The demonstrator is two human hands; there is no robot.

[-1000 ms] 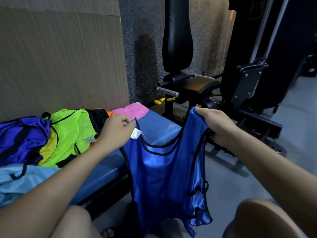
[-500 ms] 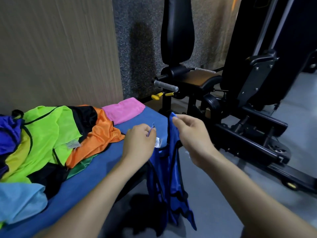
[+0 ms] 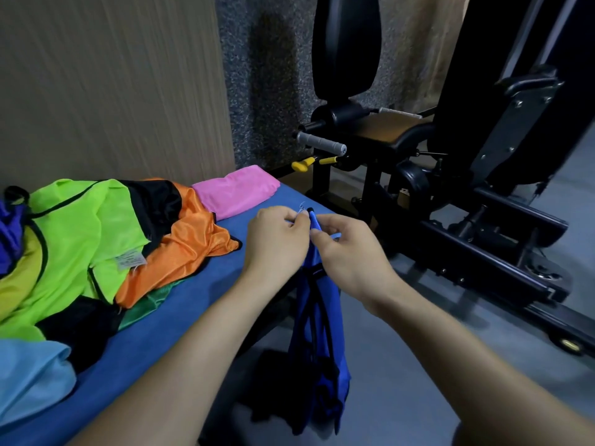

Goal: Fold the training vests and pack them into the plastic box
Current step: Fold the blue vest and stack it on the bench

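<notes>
Both hands, left hand (image 3: 277,239) and right hand (image 3: 347,252), pinch blue vest (image 3: 317,317) shoulders together off the bench's (image 3: 193,304) right edge, halved lengthwise; pink vest (image 3: 236,189) folded, pile (image 3: 96,239) unfolded, box unseen.

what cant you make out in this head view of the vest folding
- Plastic box: nowhere in the head view.
- Royal blue vest: shoulder straps hidden inside the left hand and right hand; hem lost in shadow.
- White label on the lime green vest: print too small.
</notes>
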